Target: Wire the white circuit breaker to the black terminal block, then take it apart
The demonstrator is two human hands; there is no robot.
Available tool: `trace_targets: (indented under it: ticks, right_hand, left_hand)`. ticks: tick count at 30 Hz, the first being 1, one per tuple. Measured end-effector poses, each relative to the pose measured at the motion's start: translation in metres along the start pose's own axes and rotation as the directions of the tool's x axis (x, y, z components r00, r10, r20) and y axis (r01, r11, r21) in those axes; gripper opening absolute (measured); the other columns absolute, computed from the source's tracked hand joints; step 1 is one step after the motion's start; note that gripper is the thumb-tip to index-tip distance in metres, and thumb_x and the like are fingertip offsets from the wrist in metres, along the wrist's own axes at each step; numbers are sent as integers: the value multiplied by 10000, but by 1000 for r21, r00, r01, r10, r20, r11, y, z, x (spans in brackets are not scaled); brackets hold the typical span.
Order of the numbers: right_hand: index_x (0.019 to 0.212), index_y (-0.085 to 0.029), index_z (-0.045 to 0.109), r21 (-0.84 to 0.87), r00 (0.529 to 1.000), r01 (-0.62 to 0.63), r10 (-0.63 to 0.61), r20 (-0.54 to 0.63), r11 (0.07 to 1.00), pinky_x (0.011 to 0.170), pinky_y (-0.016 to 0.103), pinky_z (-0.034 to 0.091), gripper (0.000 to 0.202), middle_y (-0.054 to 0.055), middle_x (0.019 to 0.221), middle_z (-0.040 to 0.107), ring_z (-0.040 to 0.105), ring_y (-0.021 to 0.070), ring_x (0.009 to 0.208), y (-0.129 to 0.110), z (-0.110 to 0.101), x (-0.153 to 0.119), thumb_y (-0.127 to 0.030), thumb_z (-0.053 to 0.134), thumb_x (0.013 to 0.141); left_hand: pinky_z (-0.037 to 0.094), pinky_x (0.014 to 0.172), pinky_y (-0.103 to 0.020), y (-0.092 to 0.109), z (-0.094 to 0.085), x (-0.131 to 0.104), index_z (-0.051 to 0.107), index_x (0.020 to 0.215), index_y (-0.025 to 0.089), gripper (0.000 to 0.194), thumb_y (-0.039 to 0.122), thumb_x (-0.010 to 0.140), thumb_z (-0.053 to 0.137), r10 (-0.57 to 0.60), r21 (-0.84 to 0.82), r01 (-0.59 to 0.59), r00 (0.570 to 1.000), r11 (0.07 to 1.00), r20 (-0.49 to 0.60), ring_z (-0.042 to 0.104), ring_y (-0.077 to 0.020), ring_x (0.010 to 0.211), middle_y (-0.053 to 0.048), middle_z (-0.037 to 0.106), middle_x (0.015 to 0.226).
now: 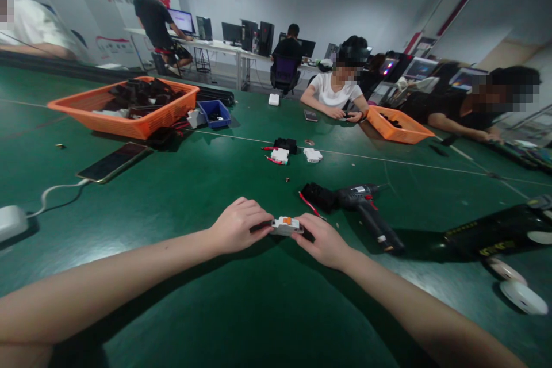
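A small white device with an orange switch (pixel 286 225) is held between my two hands over the green table (pixel 241 310). My left hand (pixel 241 225) pinches its left end, and the fingers of my right hand (pixel 321 238) close on its right end. Beyond my right hand lie a black part with a red wire (pixel 319 196) and a black electric screwdriver (pixel 366 210). Farther back are a white module with red wires (pixel 280 155), a similar white module (pixel 313 154) and a small brass screw (pixel 287 179).
An orange basket of black parts (pixel 146 125), a blue tray (pixel 214 114) and a phone (pixel 114 162) sit at the left. At the right are a dark cylinder (pixel 500 230) and a second orange basket (pixel 401 132). People sit across the table.
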State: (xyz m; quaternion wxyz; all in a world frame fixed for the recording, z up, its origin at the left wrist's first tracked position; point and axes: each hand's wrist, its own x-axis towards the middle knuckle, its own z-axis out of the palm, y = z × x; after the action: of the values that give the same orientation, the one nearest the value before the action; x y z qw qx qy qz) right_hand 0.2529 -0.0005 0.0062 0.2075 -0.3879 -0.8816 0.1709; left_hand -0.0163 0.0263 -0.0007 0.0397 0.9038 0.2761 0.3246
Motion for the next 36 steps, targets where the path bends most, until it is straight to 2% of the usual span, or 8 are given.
trace_targets:
  ticks: [7,11,16,18,21,28,33,36]
  right_hand:
    - [1165,-168,566,-261,996,68,-82,-43,963,855,409,486,272,127,1097,670,621,265,978,4,-16,-1,-350,487,979]
    - [1126,-139,603,-470,970,-169,62,-235,866,896,419,475,316,150,1107,668,615,287,1020,16,-59,-5,-383,460,985]
    - [1198,-85,580,-494,748,-664,487,-451,562,893,431,481,584,208,1129,642,619,344,1048,52,-107,-32,-585,507,906]
    - [1211,-54,580,-460,635,-759,676,-373,460,867,440,488,734,256,1165,627,624,377,1065,68,-113,-45,-691,498,856]
    - [1086,-65,653,-374,524,-816,837,-158,440,782,407,504,759,252,1078,676,668,373,982,87,-110,-54,-754,528,791]
    - [944,-120,723,-245,483,-864,862,-153,440,756,377,496,596,200,990,728,690,358,955,106,-95,-39,-665,667,710]
    - [756,-140,712,-89,469,-883,870,-149,461,658,343,484,477,138,768,729,705,305,780,102,-101,-46,-614,687,710]
    - [824,-135,690,25,460,-882,870,-177,471,578,311,486,492,98,710,713,688,249,670,94,-109,-54,-620,626,771]
  left_hand:
    - [402,748,-312,2,-3,0,691,1026,193,199,334,941,578,-39,-12,39,999,999,32,632,-146,831,-31,726,927]
    - [399,739,-308,2,-7,-2,694,1030,193,210,339,944,568,-48,-14,49,998,999,38,635,-152,842,-35,728,940]
    - [387,725,-312,1,-8,-5,697,1019,197,213,345,940,565,-93,20,93,995,995,30,630,-159,830,-31,728,931]
    - [385,721,-312,1,-8,-6,697,1014,198,211,346,936,569,-107,31,106,994,994,30,629,-161,827,-28,726,921]
    - [386,723,-312,1,-8,-5,698,1014,197,211,346,931,573,-112,41,111,993,993,31,632,-163,831,-31,724,917]
    - [386,718,-309,0,-7,-5,693,1022,199,198,329,933,573,-106,65,104,994,992,20,629,-161,822,-35,723,921]
    - [383,725,-313,-1,-7,-6,690,1026,200,211,349,937,570,-105,53,104,994,993,34,628,-161,830,-31,725,936]
    - [380,729,-316,0,-7,-6,694,1021,202,224,362,947,556,-103,40,102,994,994,28,631,-157,835,-27,726,935]
